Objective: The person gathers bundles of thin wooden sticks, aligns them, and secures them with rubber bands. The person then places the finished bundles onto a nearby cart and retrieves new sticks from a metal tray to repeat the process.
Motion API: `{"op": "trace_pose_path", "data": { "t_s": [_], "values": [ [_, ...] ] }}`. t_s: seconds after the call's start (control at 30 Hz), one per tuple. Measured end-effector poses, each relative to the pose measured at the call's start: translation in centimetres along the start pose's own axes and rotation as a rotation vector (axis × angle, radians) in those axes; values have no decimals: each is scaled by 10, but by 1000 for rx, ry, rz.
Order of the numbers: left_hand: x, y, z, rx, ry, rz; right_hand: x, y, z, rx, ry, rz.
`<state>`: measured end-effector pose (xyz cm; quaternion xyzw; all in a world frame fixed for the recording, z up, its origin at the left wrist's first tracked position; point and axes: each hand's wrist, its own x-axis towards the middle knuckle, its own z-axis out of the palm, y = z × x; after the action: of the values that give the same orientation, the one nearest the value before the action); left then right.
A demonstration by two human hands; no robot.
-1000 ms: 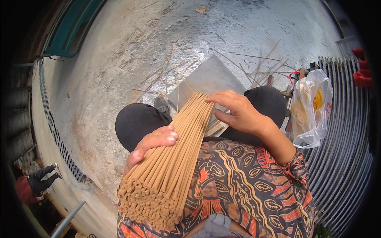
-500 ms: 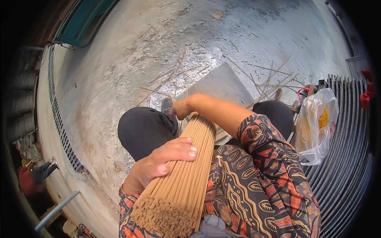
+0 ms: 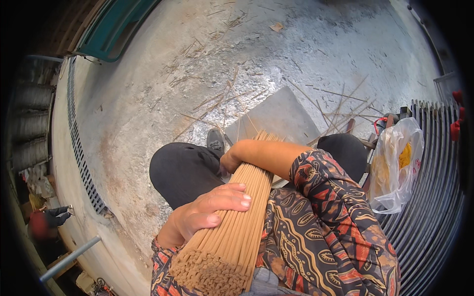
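Note:
A thick bundle of brown incense sticks (image 3: 237, 207) lies lengthwise over my lap, its blunt ends fanned toward me. My left hand (image 3: 212, 204) grips its left side, thumb and fingers laid over the top near the close end. Across the far part reaches my right arm. My right hand (image 3: 230, 161) is closed at the bundle's left edge there, its fingertips hidden behind the sticks. The thin far ends stick out beyond my right forearm.
A grey flat board (image 3: 279, 116) lies on the floor ahead, with loose thin sticks (image 3: 340, 111) around it. At right, a clear plastic bag (image 3: 396, 165) hangs beside a ribbed metal rack (image 3: 429, 227). A person (image 3: 42, 222) is at far left, near a metal pipe (image 3: 71, 259).
My right hand has come closer to me along the bundle, and the far stick ends now show past my forearm. My left hand keeps its place on the sticks. The view has shifted slightly.

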<state>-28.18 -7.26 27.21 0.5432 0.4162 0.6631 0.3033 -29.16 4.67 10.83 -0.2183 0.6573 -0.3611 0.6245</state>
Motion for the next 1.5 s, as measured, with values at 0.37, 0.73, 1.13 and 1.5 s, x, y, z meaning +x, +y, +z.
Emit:
{"op": "trace_pose_path", "data": {
  "t_s": [0.37,0.73,1.13,1.5],
  "values": [
    [0,-2,6,11,40,38,13,23,-28,-97,1034,-155],
    [0,-7,19,129,156,117,-144,118,-32,404,1639,88],
    [0,3,22,78,223,-3,-258,143,25,717,2104,-193],
    [-6,-10,13,52,307,-19,-202,215,219,1555,2607,-724]
  ]
}}
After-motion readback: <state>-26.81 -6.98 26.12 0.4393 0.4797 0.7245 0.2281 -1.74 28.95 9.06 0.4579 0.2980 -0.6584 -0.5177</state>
